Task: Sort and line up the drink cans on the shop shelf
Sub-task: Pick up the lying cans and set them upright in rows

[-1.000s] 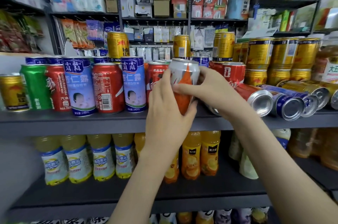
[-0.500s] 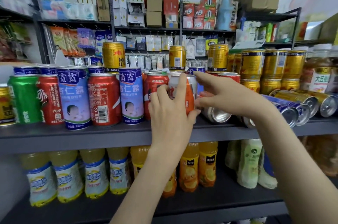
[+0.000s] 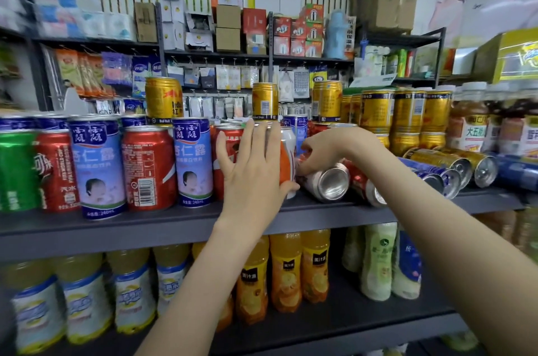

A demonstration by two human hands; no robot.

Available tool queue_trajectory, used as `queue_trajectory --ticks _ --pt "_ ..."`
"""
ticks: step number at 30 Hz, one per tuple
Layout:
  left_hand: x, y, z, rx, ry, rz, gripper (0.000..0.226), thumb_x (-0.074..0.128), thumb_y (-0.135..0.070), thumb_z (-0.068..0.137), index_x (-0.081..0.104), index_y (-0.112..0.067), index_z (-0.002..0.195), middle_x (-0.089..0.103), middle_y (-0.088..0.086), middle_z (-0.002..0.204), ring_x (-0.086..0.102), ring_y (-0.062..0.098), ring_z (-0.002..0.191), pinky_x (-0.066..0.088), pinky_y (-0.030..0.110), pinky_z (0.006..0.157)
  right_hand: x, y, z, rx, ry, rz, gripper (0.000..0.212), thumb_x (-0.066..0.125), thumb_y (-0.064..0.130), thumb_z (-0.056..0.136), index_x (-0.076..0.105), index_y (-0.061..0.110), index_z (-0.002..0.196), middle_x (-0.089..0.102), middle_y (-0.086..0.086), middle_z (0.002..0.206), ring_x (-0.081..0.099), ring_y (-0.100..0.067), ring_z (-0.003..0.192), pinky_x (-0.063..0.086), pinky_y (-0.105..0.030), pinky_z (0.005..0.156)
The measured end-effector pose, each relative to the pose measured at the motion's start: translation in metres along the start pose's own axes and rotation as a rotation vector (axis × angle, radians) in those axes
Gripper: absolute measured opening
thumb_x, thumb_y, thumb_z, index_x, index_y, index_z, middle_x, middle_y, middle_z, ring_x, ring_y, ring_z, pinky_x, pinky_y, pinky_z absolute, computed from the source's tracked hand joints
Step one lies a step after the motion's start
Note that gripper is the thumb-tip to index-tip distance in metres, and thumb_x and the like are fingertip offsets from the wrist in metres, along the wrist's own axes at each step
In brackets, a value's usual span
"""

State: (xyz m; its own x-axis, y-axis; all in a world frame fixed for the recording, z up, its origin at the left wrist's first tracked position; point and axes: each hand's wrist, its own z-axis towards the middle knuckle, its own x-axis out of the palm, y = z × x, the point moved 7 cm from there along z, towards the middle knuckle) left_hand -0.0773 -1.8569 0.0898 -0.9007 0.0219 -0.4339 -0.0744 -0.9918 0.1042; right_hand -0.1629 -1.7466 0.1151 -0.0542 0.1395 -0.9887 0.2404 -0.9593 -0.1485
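Head view: orange-white can (image 3: 287, 163), up in both hands 1 s ago, now stands on shelf (image 3: 145, 224) beside red can (image 3: 231, 136), so it's placed. L hand (image 3: 256, 169) flat against it, fingers straight. R hand (image 3: 329, 152) curls over toppled cans (image 3: 329, 182), grip unclear; prob. next job.

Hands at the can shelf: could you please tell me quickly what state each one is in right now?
Left hand: open, straight fingers pressing the white-and-orange can.
Right hand: closed, fingers curled on the lying can.
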Motion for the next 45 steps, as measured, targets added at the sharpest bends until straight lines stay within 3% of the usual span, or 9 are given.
queue_trajectory --ticks 2,4,9,12,19,29,37,41,45 --pt "0.000 0.001 0.001 0.024 0.013 0.019 0.102 0.080 -0.056 0.056 0.041 -0.013 0.139 0.050 0.014 0.136 0.039 0.034 0.133 0.005 0.056 0.105 0.005 0.002 0.005 -0.002 0.149 0.036 0.063 0.052 0.051 0.087 0.039 0.021 0.140 0.046 -0.008 0.140 0.049 -0.027 0.121 0.044 -0.037 0.098" --pt "0.001 0.004 0.001 0.043 0.026 0.034 0.104 0.079 -0.060 0.055 0.040 -0.016 0.141 0.050 0.013 0.135 0.039 0.034 0.132 0.004 0.057 0.105 0.009 0.002 0.008 0.001 0.227 0.110 0.072 0.055 0.050 0.083 0.030 0.025 0.145 0.037 -0.006 0.146 0.043 -0.028 0.127 0.041 -0.036 0.100" --pt "0.001 0.007 0.002 0.079 0.026 0.028 0.103 0.079 -0.061 0.052 0.043 -0.017 0.139 0.053 0.011 0.132 0.042 0.033 0.129 0.005 0.056 0.105 0.012 0.004 0.014 -0.054 0.204 0.251 0.068 0.059 0.034 0.085 0.028 0.023 0.145 0.038 -0.006 0.144 0.043 -0.029 0.127 0.040 -0.036 0.102" --pt "0.000 0.006 0.003 0.076 0.019 0.023 0.102 0.080 -0.060 0.051 0.045 -0.017 0.137 0.054 0.012 0.130 0.045 0.033 0.127 0.005 0.055 0.105 0.012 0.004 0.012 -0.069 0.197 0.323 0.079 0.064 0.038 0.078 0.026 0.026 0.146 0.035 -0.002 0.145 0.041 -0.026 0.128 0.037 -0.040 0.106" --pt "0.001 0.008 0.002 0.059 0.026 -0.015 0.101 0.079 -0.060 0.053 0.043 -0.018 0.137 0.053 0.011 0.131 0.045 0.031 0.126 0.003 0.053 0.107 0.007 -0.003 0.013 -0.133 0.049 0.443 0.062 0.068 0.035 0.077 0.042 0.019 0.131 0.053 -0.003 0.117 0.057 -0.015 0.093 0.049 -0.031 0.084" --pt "0.008 0.009 0.002 0.042 0.061 -0.077 0.101 0.079 -0.055 0.057 0.036 -0.020 0.141 0.046 0.011 0.138 0.043 0.030 0.125 0.009 0.049 0.106 -0.015 -0.026 -0.006 -0.208 -0.196 0.746 0.073 0.082 0.021 0.068 0.027 0.023 0.117 0.049 -0.015 0.114 0.057 -0.028 0.098 0.054 -0.048 0.086" --pt "0.010 0.005 -0.001 0.024 0.035 -0.090 0.091 0.074 -0.050 0.068 0.033 -0.017 0.142 0.043 0.015 0.141 0.044 0.033 0.127 0.021 0.054 0.107 -0.012 -0.031 -0.024 -0.208 -0.360 0.736 0.067 0.084 0.028 0.067 0.031 0.017 0.106 0.058 -0.002 0.098 0.060 -0.016 0.085 0.054 -0.032 0.070" --pt "0.011 0.000 -0.003 -0.003 0.032 -0.115 0.089 0.072 -0.045 0.072 0.030 -0.015 0.145 0.036 0.018 0.146 0.038 0.033 0.132 0.016 0.053 0.109 -0.008 -0.027 -0.028 -0.225 -0.386 0.641 0.069 0.082 0.032 0.069 0.029 0.020 0.112 0.060 -0.002 0.103 0.061 -0.013 0.086 0.054 -0.028 0.073" --pt "0.008 -0.006 -0.006 -0.037 0.010 -0.150 0.089 0.070 -0.044 0.075 0.026 -0.016 0.148 0.024 0.019 0.152 0.025 0.034 0.139 0.015 0.055 0.109 -0.007 -0.031 -0.048 -0.218 -0.437 0.598 0.081 0.079 0.033 0.074 0.024 0.024 0.132 0.050 -0.002 0.131 0.054 -0.013 0.103 0.043 -0.023 0.085"
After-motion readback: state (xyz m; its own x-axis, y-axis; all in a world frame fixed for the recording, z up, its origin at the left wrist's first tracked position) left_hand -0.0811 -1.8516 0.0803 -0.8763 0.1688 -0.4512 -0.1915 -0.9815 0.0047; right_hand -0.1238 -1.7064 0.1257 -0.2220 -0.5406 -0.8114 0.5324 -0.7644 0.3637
